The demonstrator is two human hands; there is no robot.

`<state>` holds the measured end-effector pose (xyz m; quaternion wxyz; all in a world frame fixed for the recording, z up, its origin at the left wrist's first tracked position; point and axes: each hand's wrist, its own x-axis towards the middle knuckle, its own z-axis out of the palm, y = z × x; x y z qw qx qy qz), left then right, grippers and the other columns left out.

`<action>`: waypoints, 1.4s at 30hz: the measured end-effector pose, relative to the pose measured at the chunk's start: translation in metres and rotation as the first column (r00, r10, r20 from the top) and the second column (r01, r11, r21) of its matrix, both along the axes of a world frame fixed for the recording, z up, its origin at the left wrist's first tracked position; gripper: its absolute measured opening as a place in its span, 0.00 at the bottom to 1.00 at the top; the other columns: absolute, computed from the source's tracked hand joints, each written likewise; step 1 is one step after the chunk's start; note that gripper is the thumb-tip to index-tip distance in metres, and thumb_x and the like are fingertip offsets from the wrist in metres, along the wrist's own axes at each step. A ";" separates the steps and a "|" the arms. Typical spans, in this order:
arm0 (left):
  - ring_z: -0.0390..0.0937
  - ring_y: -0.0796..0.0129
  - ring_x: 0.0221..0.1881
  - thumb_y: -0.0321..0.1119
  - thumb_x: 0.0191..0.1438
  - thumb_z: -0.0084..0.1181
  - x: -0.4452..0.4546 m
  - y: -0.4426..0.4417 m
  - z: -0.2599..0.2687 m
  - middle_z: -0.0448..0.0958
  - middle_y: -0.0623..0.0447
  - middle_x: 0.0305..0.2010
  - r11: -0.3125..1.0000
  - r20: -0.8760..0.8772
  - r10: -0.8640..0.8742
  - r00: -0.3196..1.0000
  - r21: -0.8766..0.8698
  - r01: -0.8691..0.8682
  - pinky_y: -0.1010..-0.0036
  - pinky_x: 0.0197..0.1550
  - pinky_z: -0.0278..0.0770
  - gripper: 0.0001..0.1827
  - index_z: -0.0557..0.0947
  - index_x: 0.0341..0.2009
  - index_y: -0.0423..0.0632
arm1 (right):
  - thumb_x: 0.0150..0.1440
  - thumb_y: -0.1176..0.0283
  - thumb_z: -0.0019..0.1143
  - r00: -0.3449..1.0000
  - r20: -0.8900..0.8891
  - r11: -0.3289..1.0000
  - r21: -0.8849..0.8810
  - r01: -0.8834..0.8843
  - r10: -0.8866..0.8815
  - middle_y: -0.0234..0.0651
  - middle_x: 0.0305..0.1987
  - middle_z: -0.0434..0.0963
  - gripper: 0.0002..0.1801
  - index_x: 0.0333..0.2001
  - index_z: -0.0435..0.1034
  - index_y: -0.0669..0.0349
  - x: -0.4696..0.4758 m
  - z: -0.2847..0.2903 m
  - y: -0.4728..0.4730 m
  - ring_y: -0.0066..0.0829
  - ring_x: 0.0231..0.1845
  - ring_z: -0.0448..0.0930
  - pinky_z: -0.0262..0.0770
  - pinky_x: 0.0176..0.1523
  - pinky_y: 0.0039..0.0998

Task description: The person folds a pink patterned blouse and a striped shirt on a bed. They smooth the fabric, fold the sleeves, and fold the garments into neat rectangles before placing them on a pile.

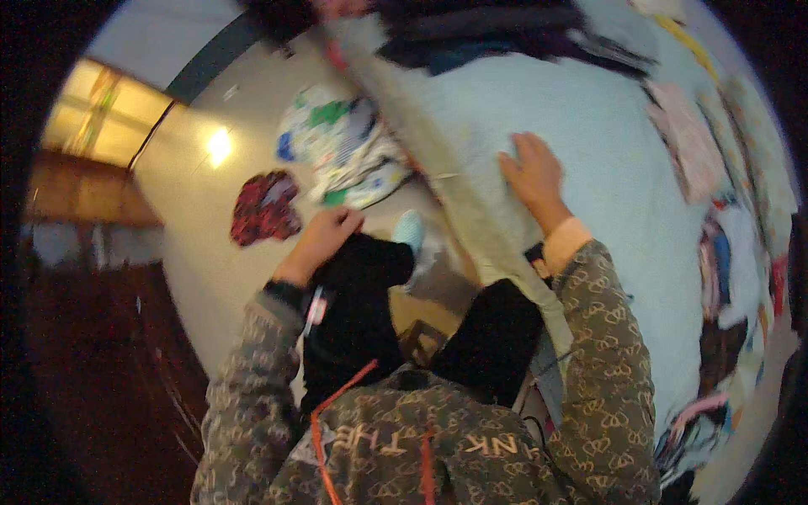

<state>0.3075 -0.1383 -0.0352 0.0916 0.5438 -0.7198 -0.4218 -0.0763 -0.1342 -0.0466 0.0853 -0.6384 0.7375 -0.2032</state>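
Observation:
My left hand [325, 237] is over my left knee, which is in black trousers [353, 303]. Its fingers are blurred and partly hidden, so their grip is unclear. Past it on the floor lies a heap of white cloth with green and blue prints [344, 148]. A crumpled red and black cloth [265, 208] is to its left. My right hand [536, 173] holds nothing; its thumb stands apart from the fingers. It is over a pale blue sheet [606, 145] on what looks like a bed, and whether it touches the sheet cannot be told.
Folded dark clothes [473, 28] line the far edge of the sheet. Down the right side lie a pink folded garment [688, 139] and several other clothes. The bed's pale edge [454, 183] runs slantwise beside my knees. A light blue shoe [409, 230] shows on the floor.

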 end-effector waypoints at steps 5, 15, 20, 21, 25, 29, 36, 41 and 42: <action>0.77 0.73 0.35 0.43 0.59 0.51 0.082 -0.046 -0.038 0.79 0.55 0.34 0.956 -0.118 0.258 0.959 0.176 -0.235 0.78 0.35 0.70 0.16 0.80 0.37 0.43 | 0.58 0.52 0.48 0.932 -0.350 0.990 -0.130 0.053 -0.096 0.40 0.68 0.57 0.29 0.61 0.62 0.50 0.039 -0.013 0.022 0.39 0.69 0.56 0.45 0.67 0.49; 0.77 0.71 0.37 0.41 0.56 0.52 0.172 -0.063 -0.217 0.77 0.54 0.38 0.693 -0.060 0.589 0.806 0.550 -0.466 0.74 0.33 0.69 0.15 0.76 0.43 0.45 | 0.60 0.58 0.45 0.904 -0.426 0.993 -0.114 -0.024 -0.027 0.45 0.67 0.59 0.28 0.62 0.60 0.55 0.045 -0.006 0.028 0.43 0.68 0.59 0.47 0.67 0.43; 0.76 0.68 0.30 0.42 0.55 0.53 0.168 -0.071 -0.260 0.78 0.50 0.36 0.817 -0.035 0.487 0.873 0.373 -0.440 0.72 0.30 0.72 0.19 0.76 0.44 0.40 | 0.61 0.60 0.43 0.904 -0.427 0.995 -0.088 -0.039 -0.002 0.47 0.67 0.59 0.27 0.62 0.60 0.59 0.054 0.002 0.031 0.45 0.67 0.59 0.48 0.67 0.42; 0.77 0.68 0.31 0.42 0.55 0.53 0.163 -0.078 -0.268 0.78 0.50 0.35 0.852 -0.030 0.455 0.890 0.305 -0.425 0.72 0.30 0.72 0.19 0.76 0.44 0.39 | 0.61 0.60 0.43 0.909 -0.418 0.997 -0.077 -0.032 -0.003 0.48 0.67 0.59 0.27 0.62 0.60 0.60 0.056 0.003 0.030 0.45 0.67 0.59 0.48 0.67 0.42; 0.78 0.63 0.33 0.43 0.55 0.55 0.128 -0.112 -0.297 0.78 0.46 0.33 0.906 -0.031 0.415 0.909 0.108 -0.410 0.71 0.33 0.73 0.22 0.76 0.44 0.35 | 0.61 0.60 0.42 0.904 -0.426 0.997 -0.058 -0.058 0.028 0.51 0.67 0.59 0.28 0.62 0.59 0.64 0.056 0.006 0.027 0.47 0.66 0.60 0.52 0.66 0.41; 0.78 0.55 0.35 0.44 0.52 0.60 0.083 -0.139 -0.305 0.78 0.42 0.32 0.898 -0.047 0.417 0.908 -0.135 -0.419 0.67 0.39 0.74 0.25 0.76 0.43 0.33 | 0.61 0.59 0.42 0.924 -0.380 0.996 -0.051 -0.072 0.048 0.53 0.67 0.58 0.29 0.61 0.59 0.65 0.049 0.003 0.027 0.49 0.64 0.62 0.55 0.65 0.42; 0.69 0.42 0.53 0.41 0.41 0.68 0.018 -0.174 -0.283 0.69 0.35 0.54 0.828 0.027 0.295 0.955 -0.505 -0.242 0.57 0.53 0.69 0.39 0.66 0.55 0.37 | 0.62 0.59 0.42 0.960 -0.278 0.998 -0.059 -0.028 0.010 0.52 0.68 0.57 0.30 0.62 0.58 0.67 0.048 -0.006 0.026 0.47 0.66 0.61 0.54 0.66 0.41; 0.73 0.53 0.52 0.46 0.45 0.61 -0.011 -0.205 -0.284 0.76 0.44 0.48 0.963 0.304 0.169 0.938 -0.254 -0.091 0.51 0.57 0.62 0.28 0.74 0.50 0.51 | 0.61 0.62 0.42 0.991 -0.125 0.998 -0.052 0.037 -0.044 0.51 0.68 0.56 0.29 0.62 0.57 0.67 0.054 -0.007 0.026 0.45 0.68 0.57 0.52 0.69 0.40; 0.76 0.51 0.46 0.44 0.50 0.53 -0.012 -0.206 -0.286 0.79 0.44 0.40 0.982 0.426 0.069 0.902 -0.188 0.013 0.46 0.54 0.61 0.19 0.76 0.46 0.52 | 0.61 0.62 0.43 0.988 -0.147 0.999 -0.038 0.038 -0.043 0.51 0.67 0.56 0.29 0.62 0.57 0.67 0.055 -0.006 0.026 0.44 0.68 0.56 0.51 0.69 0.40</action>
